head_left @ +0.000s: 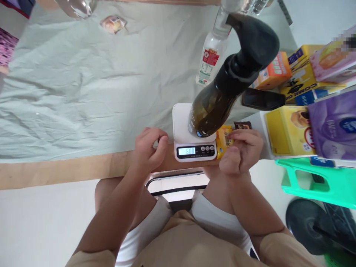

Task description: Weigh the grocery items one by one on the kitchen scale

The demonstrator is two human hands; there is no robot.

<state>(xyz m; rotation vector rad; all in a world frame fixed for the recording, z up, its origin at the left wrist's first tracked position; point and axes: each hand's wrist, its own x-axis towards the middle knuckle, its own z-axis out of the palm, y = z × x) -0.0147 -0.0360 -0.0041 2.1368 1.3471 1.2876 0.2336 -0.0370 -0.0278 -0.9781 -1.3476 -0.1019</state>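
Observation:
A dark spray bottle (222, 89) with a black trigger head stands on a white kitchen scale (180, 126); the display (186, 151) reads about 608. My left hand (148, 148) rests at the table edge just left of the scale, fingers loosely curled, holding nothing. My right hand (240, 150) lies right of the scale, its fingertips on a yellow snack packet (222, 142). A small dark packet (243, 125) lies just beyond it.
A clear water bottle (210, 55) stands behind the scale. A black phone (263, 99) and several colourful boxes (289, 129) crowd the right side. A wrapped bun (113, 23) lies far on the grey cloth (69, 92). A green stool (319, 185) stands at right.

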